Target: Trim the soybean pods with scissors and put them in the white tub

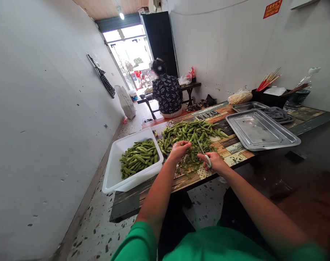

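My right hand [212,161] is closed round the pale green handles of a pair of scissors [208,162], whose thin blades point up and to the left. Beside it, my left hand [180,150] pinches an edamame pod at its fingertips, mostly covered by the fingers. A heap of edamame pods [185,131] spreads over the table just beyond both hands. Small green trimmings [187,167] lie scattered beneath them. To the left of my left hand, a white plastic tub [112,170] holds many loose pods [139,158].
The patterned table [178,185] carries a metal tray [287,139] on the right. Behind that are a black box of skewers [259,97], a plastic bottle [297,96] and a bagged pale bundle [239,97]. Another person [167,92] sits beyond the table, facing away.
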`<state>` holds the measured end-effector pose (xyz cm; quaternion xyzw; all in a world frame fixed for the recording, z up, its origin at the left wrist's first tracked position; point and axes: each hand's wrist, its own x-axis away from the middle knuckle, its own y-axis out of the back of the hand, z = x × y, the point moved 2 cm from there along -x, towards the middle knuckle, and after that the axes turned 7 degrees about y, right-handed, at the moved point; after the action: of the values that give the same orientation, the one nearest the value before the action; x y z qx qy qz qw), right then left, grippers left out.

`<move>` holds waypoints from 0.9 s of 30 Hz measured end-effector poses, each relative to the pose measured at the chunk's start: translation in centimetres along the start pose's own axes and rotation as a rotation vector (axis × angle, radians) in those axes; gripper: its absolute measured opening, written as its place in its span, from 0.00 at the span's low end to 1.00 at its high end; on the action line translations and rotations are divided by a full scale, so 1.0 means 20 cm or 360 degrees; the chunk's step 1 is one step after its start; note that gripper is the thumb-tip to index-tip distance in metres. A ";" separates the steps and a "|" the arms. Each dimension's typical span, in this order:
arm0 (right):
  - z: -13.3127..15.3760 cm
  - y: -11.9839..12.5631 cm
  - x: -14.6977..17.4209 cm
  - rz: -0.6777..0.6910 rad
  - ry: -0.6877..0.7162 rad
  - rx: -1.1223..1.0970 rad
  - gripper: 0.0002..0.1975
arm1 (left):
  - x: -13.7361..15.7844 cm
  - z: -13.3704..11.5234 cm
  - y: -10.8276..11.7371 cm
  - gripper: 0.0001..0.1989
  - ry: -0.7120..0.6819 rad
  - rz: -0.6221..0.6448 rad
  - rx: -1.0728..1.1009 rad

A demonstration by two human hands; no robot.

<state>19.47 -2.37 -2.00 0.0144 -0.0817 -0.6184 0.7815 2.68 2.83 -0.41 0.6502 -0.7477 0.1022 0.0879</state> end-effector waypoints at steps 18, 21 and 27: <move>0.02 -0.07 0.03 0.0079 -0.0032 -0.0138 0.21 | -0.01 0.01 -0.04 0.20 0.0016 -0.0002 0.0479; 0.03 -0.07 0.03 0.0065 -0.0021 -0.0146 0.22 | 0.00 0.01 -0.05 0.21 0.0002 0.0030 0.0460; 0.00 -0.06 0.00 -0.0012 -0.0006 -0.0029 0.22 | -0.01 0.03 -0.07 0.21 0.0020 -0.0034 0.0410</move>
<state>18.32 -2.68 -2.15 0.0065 -0.0776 -0.6221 0.7790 4.02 2.66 -0.94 0.6635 -0.7208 0.2004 0.0094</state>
